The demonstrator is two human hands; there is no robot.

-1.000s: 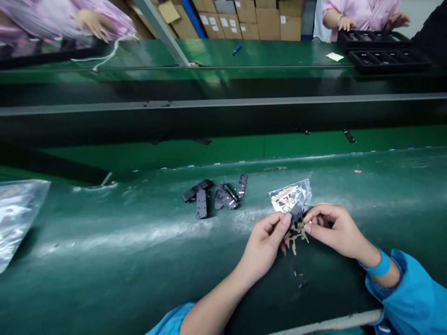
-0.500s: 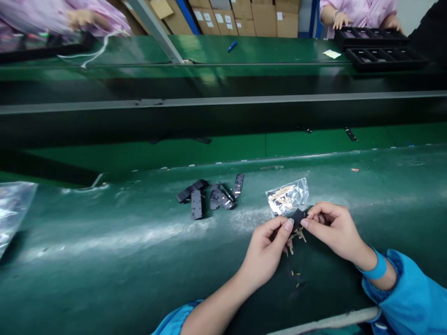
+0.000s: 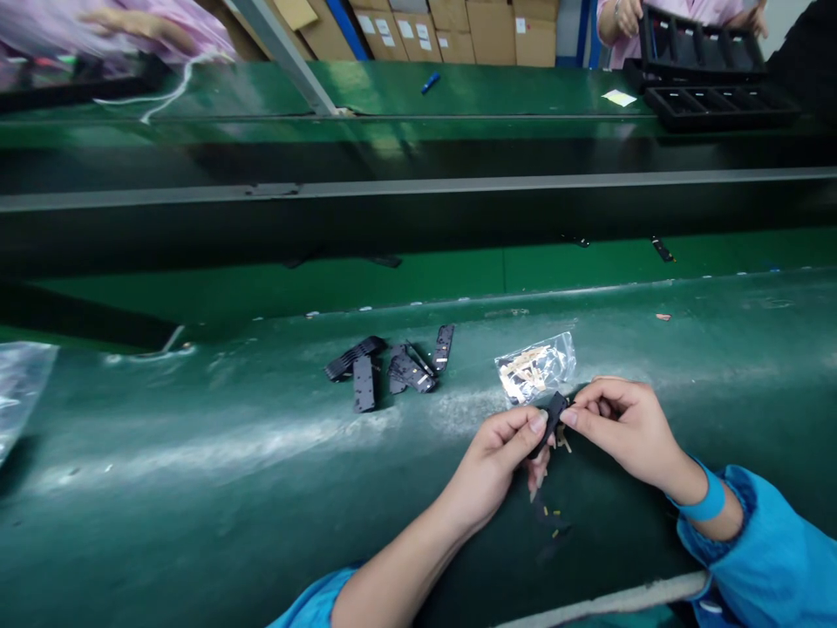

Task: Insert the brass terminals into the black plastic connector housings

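My left hand (image 3: pixel 495 462) is closed on a small black plastic part (image 3: pixel 551 422), pinched between thumb and fingers. My right hand (image 3: pixel 618 427) pinches at the upper right end of the same part; a tiny piece between its fingertips cannot be made out. Just behind the hands lies a clear plastic bag (image 3: pixel 537 366) with small beige strips inside. A few loose beige strips (image 3: pixel 563 440) show below the held part, partly hidden by it. Small dark pieces with yellow tips (image 3: pixel 555 523) lie on the bench nearer to me.
Several black plastic parts (image 3: pixel 411 368) lie in a loose group left of the bag. A sunken green channel (image 3: pixel 458 283) and a dark ledge run across beyond the bench. Across from me, a co-worker holds a black tray (image 3: pixel 699 48). A plastic bag (image 3: pixel 23 384) sits at far left.
The black part has turned in my fingers and now shows a narrow edge. Fingers of my left hand show lower beneath it. The co-worker at right has tilted up a black tray.
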